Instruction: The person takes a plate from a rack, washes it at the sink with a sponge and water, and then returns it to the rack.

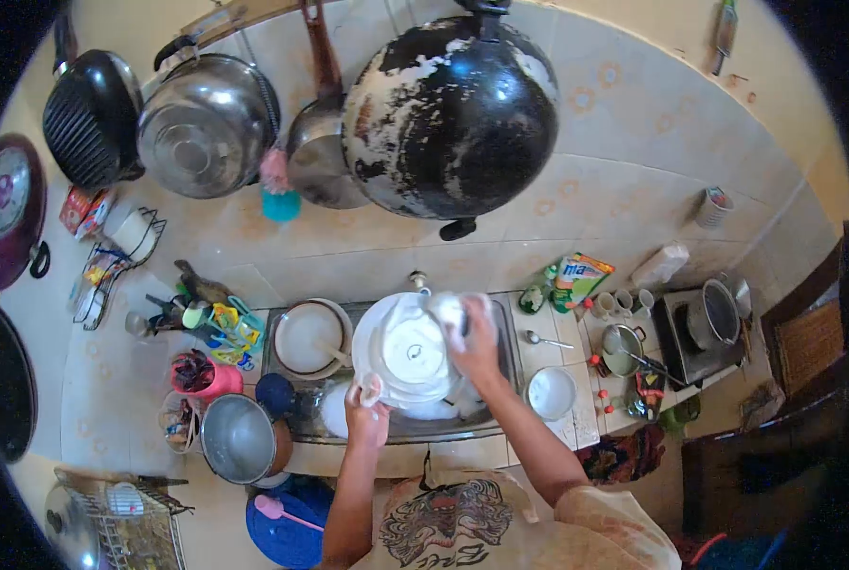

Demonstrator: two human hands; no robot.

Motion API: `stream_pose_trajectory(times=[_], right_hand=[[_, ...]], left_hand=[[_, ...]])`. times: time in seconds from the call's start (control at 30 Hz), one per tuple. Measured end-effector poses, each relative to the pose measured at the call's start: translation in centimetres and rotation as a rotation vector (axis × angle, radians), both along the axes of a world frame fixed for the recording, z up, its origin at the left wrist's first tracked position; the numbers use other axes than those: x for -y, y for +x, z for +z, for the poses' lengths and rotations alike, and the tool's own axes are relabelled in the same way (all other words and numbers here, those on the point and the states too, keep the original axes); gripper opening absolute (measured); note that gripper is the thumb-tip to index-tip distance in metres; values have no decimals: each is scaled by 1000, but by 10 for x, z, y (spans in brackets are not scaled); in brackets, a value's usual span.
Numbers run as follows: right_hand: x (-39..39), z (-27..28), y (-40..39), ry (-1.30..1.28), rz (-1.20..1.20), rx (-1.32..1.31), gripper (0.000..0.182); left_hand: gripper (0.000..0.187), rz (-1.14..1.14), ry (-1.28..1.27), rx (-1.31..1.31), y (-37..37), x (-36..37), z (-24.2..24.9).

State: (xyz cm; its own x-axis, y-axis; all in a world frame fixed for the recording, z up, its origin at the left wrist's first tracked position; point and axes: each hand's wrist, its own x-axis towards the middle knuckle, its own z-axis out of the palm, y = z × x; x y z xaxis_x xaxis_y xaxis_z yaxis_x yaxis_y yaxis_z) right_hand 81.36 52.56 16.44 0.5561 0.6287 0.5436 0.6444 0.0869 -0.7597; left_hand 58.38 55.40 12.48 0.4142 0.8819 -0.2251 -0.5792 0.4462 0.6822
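Observation:
A soapy white plate (415, 351) is held over the metal sink (301, 432), under the wall tap (419, 279). My left hand (367, 410) grips its lower left rim with closed fingers. At its upper right, my right hand (474, 334) is closed around a whitish, foamy thing that I cannot make out and presses it near the rim. Behind the plate shows a larger white dish, partly hidden. Left in the sink stands a round bowl (308, 337) with pale liquid and a light handle in it. Foam lies below the plate.
A large wok (453, 119) and pots hang on the wall above. Left of the sink are a grey pot (239, 437) and a pink container (206, 375). To the right are a white bowl (551, 392), a spoon (548, 339), a detergent pouch (579, 280) and a stove (695, 332).

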Motion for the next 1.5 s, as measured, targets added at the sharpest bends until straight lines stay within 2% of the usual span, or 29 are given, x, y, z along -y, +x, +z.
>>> stream_pose_trajectory(times=[0.07,0.13,0.23,0.33,0.4,0.47,0.5,0.53,0.6,0.63,0.67,0.73,0.77,0.87,0.9,1.0,1.07,1.1,1.13,1.2,1.23,1.27,1.3,1.33,1.37,1.4,1.43,1.47,1.5], right_hand=[[-3,11,-17,54,-47,133,39],[16,18,-38,-39,52,202,41],[49,-15,-54,-110,282,355,47],[40,-28,-34,12,284,330,44],[20,-32,-12,-152,53,-20,42],[-3,-31,-3,-117,26,-34,43],[-5,-7,-11,-86,59,15,45],[-8,-6,-24,-69,54,107,45],[8,24,-57,-392,256,265,46],[15,37,-71,-366,375,342,47],[20,43,-81,-335,489,415,49],[41,16,-79,-206,509,449,49],[48,1,-72,-89,371,406,49],[52,-43,-37,60,160,255,45],[50,-50,-32,87,41,143,41],[19,-21,-4,-124,-96,-57,41],[-6,-19,4,59,-127,-15,40],[-2,6,-9,-3,-120,113,40],[4,-9,-28,-96,-65,200,46],[28,3,-52,-249,310,379,50],[38,-7,-52,-244,325,385,50],[51,-23,-45,-167,363,371,49],[55,-36,-36,-88,405,363,48],[47,-51,-29,-45,191,211,46],[43,-63,-26,-9,-25,43,44],[35,-58,-15,-64,-110,80,35],[22,-56,-7,-150,-82,-116,32],[6,-57,-2,-131,-139,-95,32],[1,-30,-3,-89,-40,-77,36]], left_hand=[[33,40,60,-57,7,3,-3],[34,78,35,-12,12,-2,2],[37,158,-57,98,-2,-12,-13],[37,103,-51,32,-12,-5,5],[32,67,-53,-73,-15,2,7],[24,-88,301,-562,-18,11,-15],[20,-226,518,-543,-16,7,-13],[20,-238,518,-539,-7,9,-11],[19,-134,586,-565,12,19,-8],[24,-114,591,-594,9,12,-37],[24,-118,595,-598,10,11,-33],[29,22,114,-158,12,9,-20],[33,-7,84,-25,8,-1,-26],[36,86,-106,35,14,-6,5],[40,78,-151,5,11,-9,-8],[35,-96,-8,-81,-3,-9,-52],[33,-141,60,-142,1,-1,-54],[31,-177,143,-334,3,2,-49],[29,-204,231,-524,7,1,-46],[31,-100,269,-507,3,-5,-91],[33,-2,309,-499,-1,-9,-107],[33,13,307,-501,-3,-8,-87],[34,-8,140,-286,2,-4,-47],[35,-16,-22,-58,6,-4,-25],[39,-33,-21,-101,-1,-7,-52],[33,1,-87,-256,0,1,-50],[33,1,-90,-276,-1,4,-47],[26,-101,244,-478,1,3,-44],[22,-216,575,-667,2,7,-43]])
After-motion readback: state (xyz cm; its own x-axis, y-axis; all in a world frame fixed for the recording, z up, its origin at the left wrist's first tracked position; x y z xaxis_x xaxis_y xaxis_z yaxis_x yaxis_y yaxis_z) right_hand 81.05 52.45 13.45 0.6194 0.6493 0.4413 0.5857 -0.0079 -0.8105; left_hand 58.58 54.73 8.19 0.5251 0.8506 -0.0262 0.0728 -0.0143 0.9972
